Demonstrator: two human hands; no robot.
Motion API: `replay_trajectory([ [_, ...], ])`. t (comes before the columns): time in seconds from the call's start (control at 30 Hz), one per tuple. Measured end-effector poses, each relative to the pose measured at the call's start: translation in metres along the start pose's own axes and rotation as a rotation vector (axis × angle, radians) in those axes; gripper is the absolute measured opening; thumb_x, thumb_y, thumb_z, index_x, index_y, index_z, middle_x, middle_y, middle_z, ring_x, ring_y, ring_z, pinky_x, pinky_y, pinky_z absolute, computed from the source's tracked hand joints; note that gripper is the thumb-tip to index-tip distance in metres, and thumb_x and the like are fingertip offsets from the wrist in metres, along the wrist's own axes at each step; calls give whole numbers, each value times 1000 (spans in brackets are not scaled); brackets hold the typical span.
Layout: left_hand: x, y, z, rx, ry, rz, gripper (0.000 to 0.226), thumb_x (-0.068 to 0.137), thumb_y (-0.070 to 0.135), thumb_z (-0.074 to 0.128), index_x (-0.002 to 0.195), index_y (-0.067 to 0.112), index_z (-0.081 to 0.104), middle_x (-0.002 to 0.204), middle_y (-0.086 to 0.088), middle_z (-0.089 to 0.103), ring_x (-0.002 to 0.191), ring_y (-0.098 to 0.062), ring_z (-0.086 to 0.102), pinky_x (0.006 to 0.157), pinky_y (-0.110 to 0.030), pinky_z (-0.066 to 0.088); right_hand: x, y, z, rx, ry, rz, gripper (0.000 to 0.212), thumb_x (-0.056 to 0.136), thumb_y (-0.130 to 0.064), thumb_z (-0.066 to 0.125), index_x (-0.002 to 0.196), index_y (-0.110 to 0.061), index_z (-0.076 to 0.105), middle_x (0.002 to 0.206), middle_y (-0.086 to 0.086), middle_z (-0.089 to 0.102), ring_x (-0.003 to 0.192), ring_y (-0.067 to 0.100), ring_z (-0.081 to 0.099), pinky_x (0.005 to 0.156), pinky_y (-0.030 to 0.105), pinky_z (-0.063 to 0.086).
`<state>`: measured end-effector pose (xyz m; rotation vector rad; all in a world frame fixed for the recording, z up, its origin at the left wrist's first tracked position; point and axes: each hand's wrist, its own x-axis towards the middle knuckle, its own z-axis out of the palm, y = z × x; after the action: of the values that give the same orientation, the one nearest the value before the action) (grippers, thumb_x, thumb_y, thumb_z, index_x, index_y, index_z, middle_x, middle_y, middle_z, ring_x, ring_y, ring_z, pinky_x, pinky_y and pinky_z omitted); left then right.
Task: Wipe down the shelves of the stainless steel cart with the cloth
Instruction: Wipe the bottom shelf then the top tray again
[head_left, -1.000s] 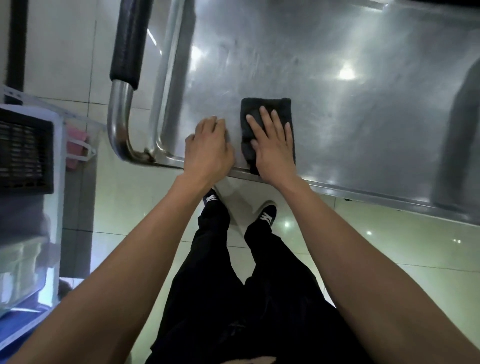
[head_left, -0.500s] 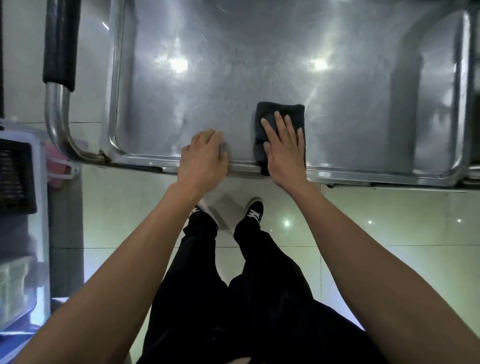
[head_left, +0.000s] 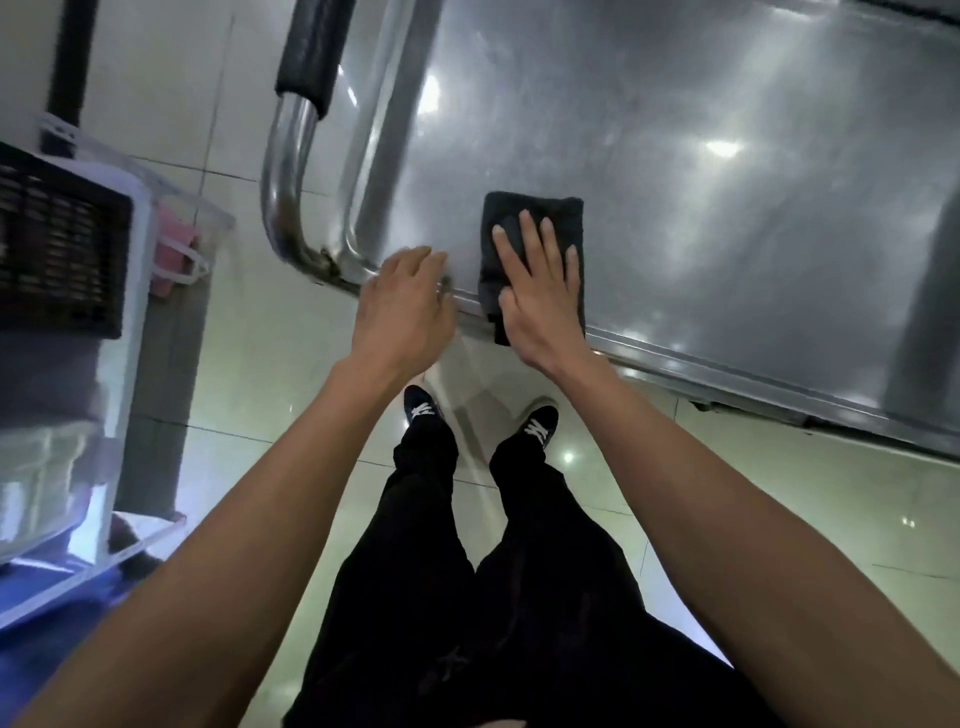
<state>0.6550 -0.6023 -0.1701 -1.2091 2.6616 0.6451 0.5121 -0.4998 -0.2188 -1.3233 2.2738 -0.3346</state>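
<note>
while flat on cloth (folded), right hand

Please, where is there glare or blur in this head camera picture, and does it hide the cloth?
Head view: ceiling lights glare on the steel shelf; the left hand is slightly motion-blurred at the cart rim; the dark cloth under the flat right hand stays clear; wide-angle lens bends the handle.
</note>
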Motion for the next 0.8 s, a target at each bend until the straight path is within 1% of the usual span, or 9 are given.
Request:
replay_trajectory([
  [0.07, -4, -22, -4, 2, 10, -20, 46, 97, 29, 48, 139, 11, 51, 144, -10, 51, 133, -32, 45, 102, -54, 45, 15, -23, 8, 13, -4, -25, 67, 100, -21, 40, 161, -27, 10, 168, 0, -7, 154, 20, -13, 124, 49, -9],
  [0.17, -11, -45, -11, -10, 26, -23, 42, 94, 22, 53, 134, 9, 55, 139, -10, 53, 130, -31, 46, 95, -51, 47, 34, -55, 19, 96, 1, -32, 65, 100, -18, 44, 159, -25, 18, 169, -1, -1, 154, 18, -9, 124, 48, -10],
  [0.23, -14, -53, -13, -29, 34, -22, 40, 93, 20, 54, 131, 9, 55, 137, -8, 52, 131, -28, 45, 94, -50, 46, 43, -68, 21, 126, 1, -16, 64, 99, -18, 46, 158, -24, 22, 169, -2, 2, 154, 17, -7, 123, 46, -11],
  [0.33, -16, -69, -13, -43, 46, -24, 35, 95, 22, 52, 128, 12, 56, 135, -4, 53, 127, -25, 48, 93, -49, 47, 53, -86, 24, 145, -8, -2, 61, 99, -21, 47, 156, -25, 25, 169, -2, 3, 154, 16, -7, 124, 46, -10],
  [0.47, -23, -74, -8, -49, 79, 17, 35, 95, 22, 52, 127, 9, 58, 131, -5, 56, 126, -24, 51, 87, -44, 49, 65, -101, 27, 84, 6, -32, 59, 100, -31, 47, 155, -29, 27, 169, -1, 6, 155, 18, -3, 124, 48, 0],
  [0.57, -25, -73, -2, -39, 107, 2, 41, 94, 22, 52, 132, 7, 55, 134, -5, 54, 128, -21, 50, 85, -41, 49, 74, -99, 27, -37, 27, -95, 58, 101, -42, 42, 157, -33, 26, 168, -1, 8, 155, 17, 1, 120, 43, 7],
  [0.67, -28, -72, 0, -46, 148, -24, 43, 94, 20, 53, 135, 6, 53, 136, -7, 53, 127, -23, 50, 84, -41, 48, 74, -83, 19, -76, -9, -206, 62, 100, -42, 40, 158, -34, 22, 169, -2, 7, 155, 16, 2, 116, 40, 13],
  [0.73, -29, -66, 0, -33, 162, -28, 46, 94, 18, 54, 138, 6, 51, 139, -8, 51, 130, -24, 48, 86, -41, 48, 76, -68, 13, -88, -33, -296, 64, 99, -44, 41, 158, -34, 22, 169, -2, 7, 155, 16, 3, 114, 40, 17],
  [0.8, -28, -57, 0, -25, 143, -28, 48, 93, 16, 54, 140, 6, 50, 143, -9, 48, 135, -25, 44, 90, -42, 50, 79, -57, 9, -97, -32, -356, 62, 100, -50, 41, 158, -34, 25, 168, 0, 9, 155, 17, 5, 112, 40, 20],
])
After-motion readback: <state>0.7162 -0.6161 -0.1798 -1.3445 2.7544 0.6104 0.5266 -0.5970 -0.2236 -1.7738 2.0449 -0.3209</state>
